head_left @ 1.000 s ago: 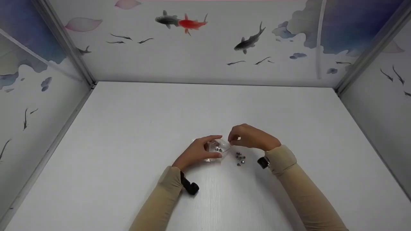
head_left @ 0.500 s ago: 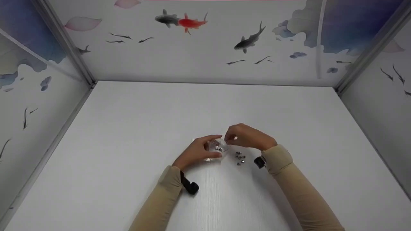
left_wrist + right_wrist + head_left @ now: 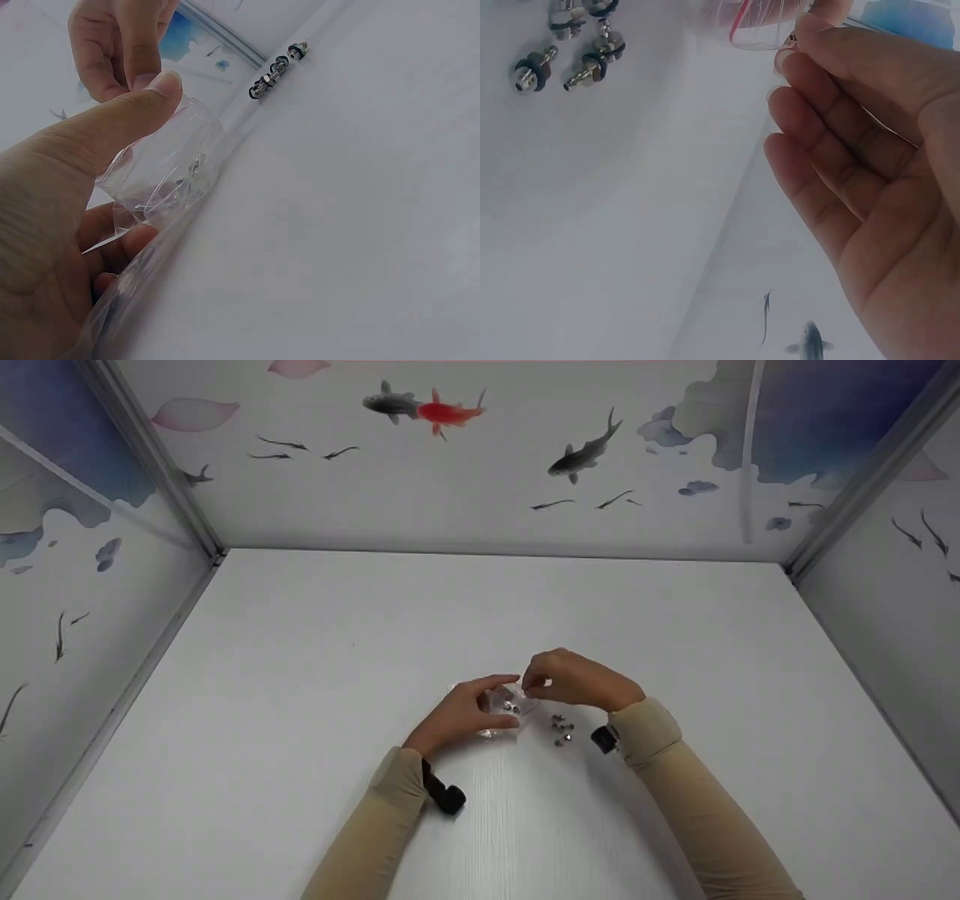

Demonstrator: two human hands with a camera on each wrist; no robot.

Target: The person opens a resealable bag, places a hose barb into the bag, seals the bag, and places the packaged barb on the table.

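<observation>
A clear zip bag (image 3: 495, 724) with small metal fittings (image 3: 511, 707) inside lies on the white table. My left hand (image 3: 459, 711) curls round it, thumb on the near side and fingers on the far side. At the bag's mouth, my right hand (image 3: 581, 679) pinches a small metal fitting (image 3: 793, 37) between thumb and index finger; only its tip shows. The red zip line (image 3: 739, 21) of the bag is beside those fingertips. Several loose metal fittings with dark rings (image 3: 585, 56) lie on the table to the right of the bag.
White panels printed with fish (image 3: 446, 413) enclose the table (image 3: 337, 607) at the back and both sides. Grey metal posts (image 3: 176, 472) stand at the back corners. A black wrist camera (image 3: 450, 799) sits on the left wrist, another (image 3: 604, 739) on the right.
My right hand has moved a little left, closer to the bag's mouth. The left hand keeps its place on the bag, and the loose fittings have stayed put.
</observation>
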